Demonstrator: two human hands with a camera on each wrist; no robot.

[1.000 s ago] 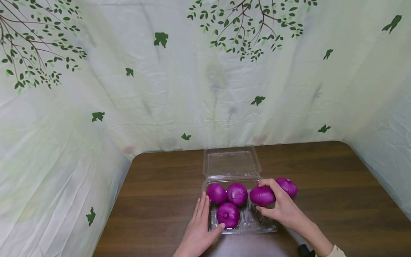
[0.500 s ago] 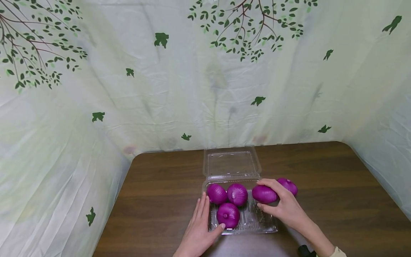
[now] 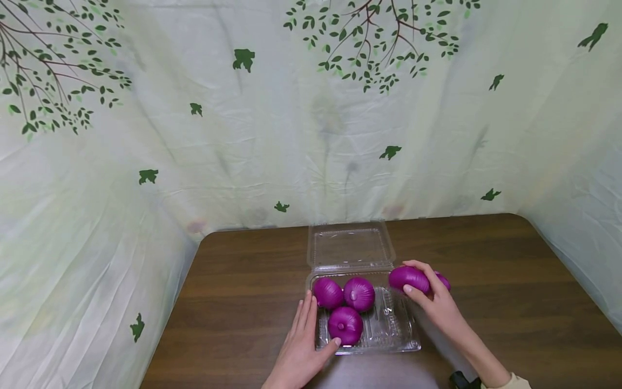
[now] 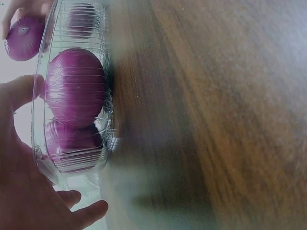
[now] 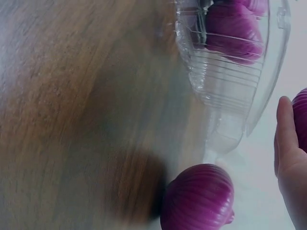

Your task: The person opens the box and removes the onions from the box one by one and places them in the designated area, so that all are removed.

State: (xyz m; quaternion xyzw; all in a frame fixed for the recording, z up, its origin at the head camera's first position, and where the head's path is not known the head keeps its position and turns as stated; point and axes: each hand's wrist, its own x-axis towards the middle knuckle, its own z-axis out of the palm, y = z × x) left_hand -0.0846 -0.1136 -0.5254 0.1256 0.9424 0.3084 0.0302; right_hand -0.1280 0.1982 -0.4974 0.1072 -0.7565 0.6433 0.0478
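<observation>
My right hand (image 3: 434, 294) holds a red onion (image 3: 407, 277) between thumb and fingers, raised over the back right corner of a clear plastic clamshell box (image 3: 398, 346). The box stands with its lid (image 3: 350, 246) folded back. Inside, on its left side, sit three red onions: one at back left (image 3: 328, 293), one beside it (image 3: 359, 294) and one in front (image 3: 345, 326). My left hand (image 3: 303, 346) rests along the box's left wall with straight fingers, its thumb at the front rim. In the left wrist view, that thumb (image 4: 24, 91) reaches the rim beside an onion (image 4: 76, 88).
Another red onion (image 5: 199, 199) lies on the brown wooden table (image 3: 243, 292) right of the box, mostly hidden behind my right hand in the head view. A white curtain (image 3: 262, 140) with leaf prints hangs behind the table and along its sides.
My right hand has lifted the onion and carried it right and back, from over the box's right half to its back right corner. The left hand and the box have stayed put.
</observation>
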